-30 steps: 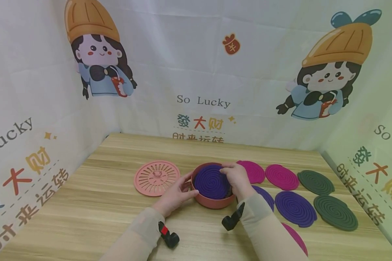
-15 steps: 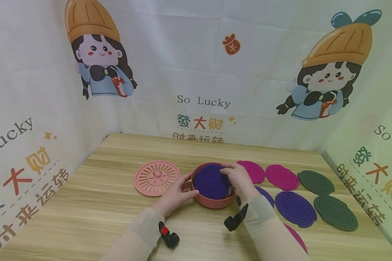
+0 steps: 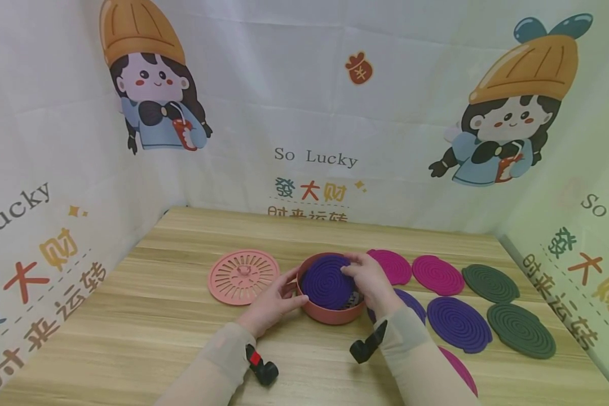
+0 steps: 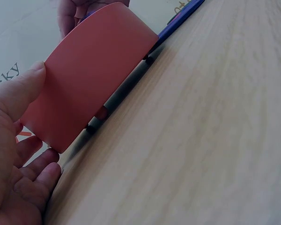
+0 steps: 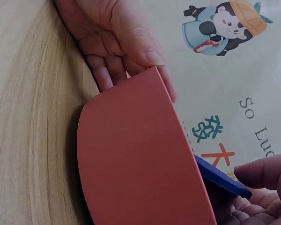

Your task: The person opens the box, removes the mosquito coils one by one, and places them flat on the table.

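A round coral-red mosquito coil box [image 3: 331, 317] stands uncovered at the middle of the table. My left hand [image 3: 270, 306] steadies its left side, thumb near the rim and fingers lower on the wall, as the left wrist view shows. Inside the box sits a purple mosquito coil [image 3: 326, 282]. At its right edge my right hand [image 3: 373, 281] pinches it, thumb above and fingers below. In the right wrist view the coil [image 5: 223, 177] tilts, its edge sticking out past the rim. Something grey and patterned [image 3: 353, 300] shows under the coil, mostly hidden.
Left of the box lies a pink slotted lid [image 3: 228, 285] with a small knob. More coils lie flat to the right: magenta [image 3: 438, 276], purple [image 3: 459, 325] and green [image 3: 521, 331]. Another magenta coil [image 3: 459, 369] is partly behind the right forearm. Printed cloth [image 3: 304, 113] encloses the table.
The coil's right side has come up and the coil has tilted slightly, uncovering more of the grey inside of the box. My right hand has shifted slightly; the left stays put.
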`<state>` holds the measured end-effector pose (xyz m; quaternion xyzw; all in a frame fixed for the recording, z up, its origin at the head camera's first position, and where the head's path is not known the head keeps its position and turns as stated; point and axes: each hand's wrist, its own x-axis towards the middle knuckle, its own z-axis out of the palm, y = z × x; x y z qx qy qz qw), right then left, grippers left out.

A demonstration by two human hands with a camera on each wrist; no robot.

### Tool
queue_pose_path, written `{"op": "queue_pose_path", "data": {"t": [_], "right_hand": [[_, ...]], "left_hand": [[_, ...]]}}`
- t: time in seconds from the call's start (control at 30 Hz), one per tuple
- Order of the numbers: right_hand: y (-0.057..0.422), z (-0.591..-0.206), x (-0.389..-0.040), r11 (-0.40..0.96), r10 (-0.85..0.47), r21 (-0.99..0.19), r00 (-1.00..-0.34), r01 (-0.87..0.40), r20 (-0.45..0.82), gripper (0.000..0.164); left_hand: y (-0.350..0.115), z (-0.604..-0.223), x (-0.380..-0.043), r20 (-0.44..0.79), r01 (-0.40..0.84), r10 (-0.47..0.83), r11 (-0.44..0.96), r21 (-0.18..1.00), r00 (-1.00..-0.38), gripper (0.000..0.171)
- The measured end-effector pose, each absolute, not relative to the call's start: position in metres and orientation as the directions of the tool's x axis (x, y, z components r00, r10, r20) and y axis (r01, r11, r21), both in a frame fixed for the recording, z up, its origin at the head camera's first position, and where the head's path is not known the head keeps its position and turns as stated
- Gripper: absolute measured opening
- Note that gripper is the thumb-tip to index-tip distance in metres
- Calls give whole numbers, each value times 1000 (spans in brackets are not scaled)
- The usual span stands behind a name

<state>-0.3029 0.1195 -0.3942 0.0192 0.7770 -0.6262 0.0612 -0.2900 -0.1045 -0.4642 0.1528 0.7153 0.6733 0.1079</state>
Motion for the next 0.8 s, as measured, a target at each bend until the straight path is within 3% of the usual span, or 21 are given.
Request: {"op": "queue_pose_path", "data": {"t": [0.8], "right_hand": [[112, -398, -302, 114, -60, -986, -990, 118, -125, 55]], "left_hand": [[-104, -463, -289, 62, 88, 351, 59, 994, -934, 73]]}}
